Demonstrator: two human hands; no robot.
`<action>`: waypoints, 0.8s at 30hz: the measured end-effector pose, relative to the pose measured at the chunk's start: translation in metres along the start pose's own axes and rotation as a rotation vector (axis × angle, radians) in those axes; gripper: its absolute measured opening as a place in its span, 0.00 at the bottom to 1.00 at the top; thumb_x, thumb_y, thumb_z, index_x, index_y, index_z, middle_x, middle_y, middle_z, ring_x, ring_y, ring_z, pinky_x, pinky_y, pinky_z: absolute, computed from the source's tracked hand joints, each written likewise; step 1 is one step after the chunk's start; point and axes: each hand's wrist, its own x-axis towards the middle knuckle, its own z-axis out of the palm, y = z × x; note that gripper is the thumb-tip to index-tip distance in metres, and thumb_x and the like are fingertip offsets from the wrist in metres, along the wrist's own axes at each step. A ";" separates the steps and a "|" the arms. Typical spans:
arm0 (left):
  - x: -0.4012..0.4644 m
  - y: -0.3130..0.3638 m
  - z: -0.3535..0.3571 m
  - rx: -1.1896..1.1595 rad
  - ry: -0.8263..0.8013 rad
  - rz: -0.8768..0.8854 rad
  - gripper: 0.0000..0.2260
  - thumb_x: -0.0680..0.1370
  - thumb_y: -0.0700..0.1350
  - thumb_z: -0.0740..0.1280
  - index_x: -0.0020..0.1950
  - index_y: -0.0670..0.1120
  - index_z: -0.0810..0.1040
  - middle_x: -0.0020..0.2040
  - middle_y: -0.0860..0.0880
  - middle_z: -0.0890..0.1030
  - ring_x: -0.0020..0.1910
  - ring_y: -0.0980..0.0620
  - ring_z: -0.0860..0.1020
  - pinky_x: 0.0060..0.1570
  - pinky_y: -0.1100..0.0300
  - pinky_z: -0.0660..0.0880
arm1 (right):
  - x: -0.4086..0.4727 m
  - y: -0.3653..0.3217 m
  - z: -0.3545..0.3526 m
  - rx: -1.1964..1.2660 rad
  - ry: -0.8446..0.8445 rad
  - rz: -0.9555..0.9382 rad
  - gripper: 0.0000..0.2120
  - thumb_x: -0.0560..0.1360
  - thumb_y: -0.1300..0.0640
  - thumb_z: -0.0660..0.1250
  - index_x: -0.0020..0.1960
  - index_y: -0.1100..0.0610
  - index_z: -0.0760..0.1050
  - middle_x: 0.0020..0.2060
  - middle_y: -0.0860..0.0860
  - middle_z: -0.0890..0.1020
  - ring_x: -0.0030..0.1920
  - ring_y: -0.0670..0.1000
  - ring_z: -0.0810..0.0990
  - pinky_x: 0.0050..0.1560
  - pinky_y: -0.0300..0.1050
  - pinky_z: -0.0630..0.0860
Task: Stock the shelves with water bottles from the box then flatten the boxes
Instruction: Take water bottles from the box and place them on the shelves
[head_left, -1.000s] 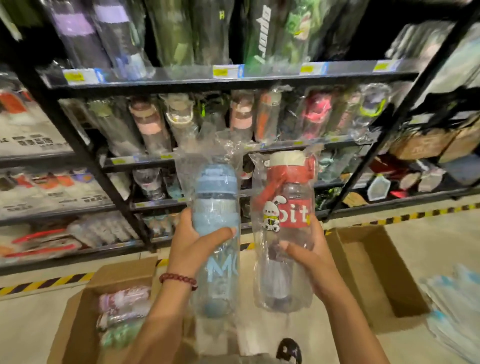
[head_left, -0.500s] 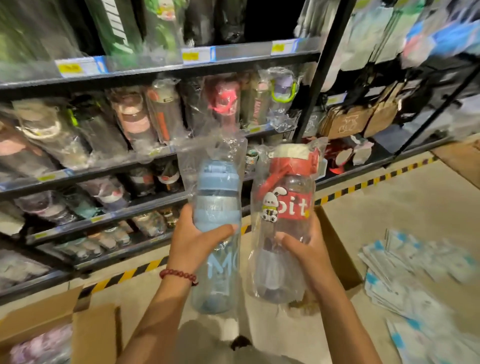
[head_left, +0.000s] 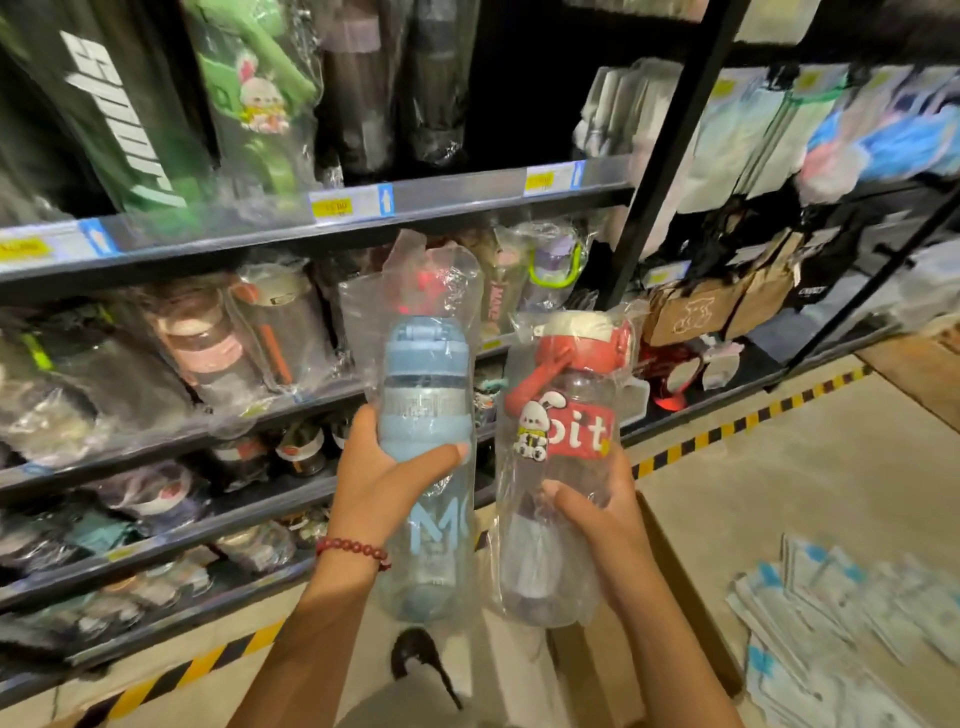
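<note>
My left hand (head_left: 382, 480) grips a blue water bottle (head_left: 423, 395) in a clear plastic bag, held upright in front of the shelves. My right hand (head_left: 597, 512) grips a clear bottle with a red lid (head_left: 563, 415) and a rabbit sticker, also bagged and upright, just right of the blue one. Behind them the dark metal shelving (head_left: 457, 195) carries rows of wrapped bottles. An open cardboard box (head_left: 675, 597) lies on the floor below my right arm, mostly hidden.
A black upright post (head_left: 660, 156) separates the bottle shelves from a rack of bags and pouches (head_left: 727, 301) on the right. Yellow-black tape (head_left: 753, 421) runs along the floor. A spread of flat blue-white packets (head_left: 841, 623) lies at bottom right.
The view has swung right and closer to the shelves; the left box has left the frame. Both hands still hold their bottles in the same grip, raised slightly.
</note>
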 end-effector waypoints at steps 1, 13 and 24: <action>0.015 0.009 0.001 0.001 0.008 0.020 0.31 0.54 0.50 0.77 0.55 0.52 0.72 0.50 0.50 0.80 0.45 0.55 0.81 0.35 0.65 0.76 | 0.016 -0.007 0.004 -0.004 -0.008 -0.014 0.42 0.54 0.44 0.74 0.67 0.40 0.64 0.56 0.45 0.80 0.53 0.44 0.81 0.49 0.44 0.80; 0.159 0.106 0.009 -0.027 0.015 0.306 0.32 0.51 0.55 0.75 0.53 0.53 0.73 0.47 0.53 0.81 0.40 0.61 0.81 0.35 0.67 0.77 | 0.180 -0.081 0.052 0.047 -0.090 -0.236 0.43 0.56 0.44 0.75 0.69 0.45 0.64 0.60 0.45 0.78 0.61 0.46 0.78 0.58 0.48 0.76; 0.243 0.167 0.032 -0.068 0.102 0.336 0.35 0.51 0.57 0.74 0.56 0.49 0.75 0.49 0.49 0.82 0.45 0.55 0.82 0.43 0.58 0.79 | 0.307 -0.161 0.048 0.155 -0.256 -0.252 0.35 0.57 0.50 0.75 0.63 0.49 0.71 0.55 0.52 0.82 0.53 0.53 0.82 0.52 0.51 0.79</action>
